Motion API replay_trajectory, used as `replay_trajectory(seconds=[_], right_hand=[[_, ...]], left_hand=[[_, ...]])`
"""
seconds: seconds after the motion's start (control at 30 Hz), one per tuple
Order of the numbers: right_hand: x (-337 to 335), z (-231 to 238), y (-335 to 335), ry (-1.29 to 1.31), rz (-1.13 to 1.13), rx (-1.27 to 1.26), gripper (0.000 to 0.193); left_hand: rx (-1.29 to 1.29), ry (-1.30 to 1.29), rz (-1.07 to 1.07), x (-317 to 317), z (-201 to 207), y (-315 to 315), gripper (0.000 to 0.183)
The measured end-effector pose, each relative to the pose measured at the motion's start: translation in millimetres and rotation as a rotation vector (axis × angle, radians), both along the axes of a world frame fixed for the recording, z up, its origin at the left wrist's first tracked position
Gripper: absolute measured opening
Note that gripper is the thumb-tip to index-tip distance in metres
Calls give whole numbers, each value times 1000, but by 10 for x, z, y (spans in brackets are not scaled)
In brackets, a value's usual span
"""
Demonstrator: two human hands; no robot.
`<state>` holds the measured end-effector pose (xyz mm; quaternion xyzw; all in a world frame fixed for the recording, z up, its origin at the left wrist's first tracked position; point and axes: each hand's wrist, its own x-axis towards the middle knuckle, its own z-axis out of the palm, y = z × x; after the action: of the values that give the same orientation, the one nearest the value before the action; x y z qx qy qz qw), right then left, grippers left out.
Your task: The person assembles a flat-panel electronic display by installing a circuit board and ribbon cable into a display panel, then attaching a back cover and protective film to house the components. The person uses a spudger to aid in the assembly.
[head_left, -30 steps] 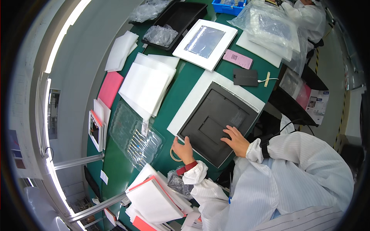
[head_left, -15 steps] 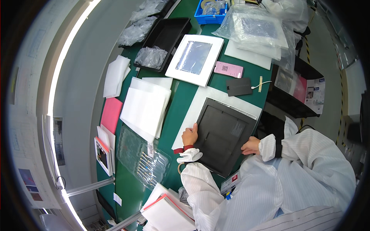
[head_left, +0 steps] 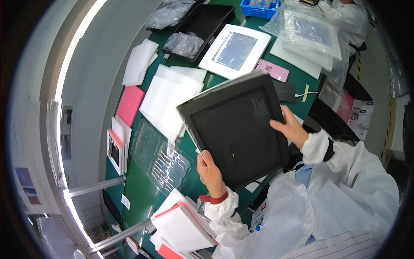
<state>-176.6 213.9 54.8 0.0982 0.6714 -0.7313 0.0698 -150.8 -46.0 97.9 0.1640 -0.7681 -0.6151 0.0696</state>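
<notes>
A black rectangular picture frame point(head_left: 241, 129), its flat back toward me, is lifted off the table and tilted. My left hand point(head_left: 211, 173) is closed on its lower left edge, thumb along the rim. My right hand point(head_left: 291, 129) grips the right edge, thumb on the back and fingers hidden beneath. A thin pale edge shows along the frame's upper and left sides; its front is hidden. Just beyond it lies a white frame point(head_left: 259, 44) with a film-covered screen. A pink phone point(head_left: 272, 70) and a dark flat box point(head_left: 284, 92) with a white cable are partly behind the held frame.
White foam sheets point(head_left: 166, 97) and a clear plastic tray point(head_left: 148, 149) of small slim parts lie to the left. Black bins point(head_left: 211, 21), a blue bin point(head_left: 258, 10) and bagged panels point(head_left: 308, 36) stand at the back. Another person point(head_left: 345, 19) is at the far right.
Both hands have raised the black frame off the white sheet on the table and tilted it. My right hand has moved up along its right edge. The view has shifted slightly.
</notes>
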Motion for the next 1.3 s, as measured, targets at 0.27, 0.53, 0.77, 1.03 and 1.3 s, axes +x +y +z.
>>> replay_trajectory(seconds=[0.27, 0.53, 0.77, 1.03, 1.3], right_hand=[[-1333, 233, -598, 368, 808, 919, 65], [-1320, -498, -1090, 521, 1143, 1002, 55], [-575, -498, 209, 356, 274, 992, 35], [-326, -814, 385, 159, 282, 1151, 27], [-332, 33, 288, 241, 277, 1125, 23]], left_hand=[[1080, -416, 291, 1076, -789, 1171, 21], [1458, -524, 336, 1064, -1537, 1616, 30], [245, -307, 311, 1200, -777, 897, 23], [-625, -448, 129, 1089, -1062, 586, 59], [-467, -424, 13, 1314, -1087, 510, 77]])
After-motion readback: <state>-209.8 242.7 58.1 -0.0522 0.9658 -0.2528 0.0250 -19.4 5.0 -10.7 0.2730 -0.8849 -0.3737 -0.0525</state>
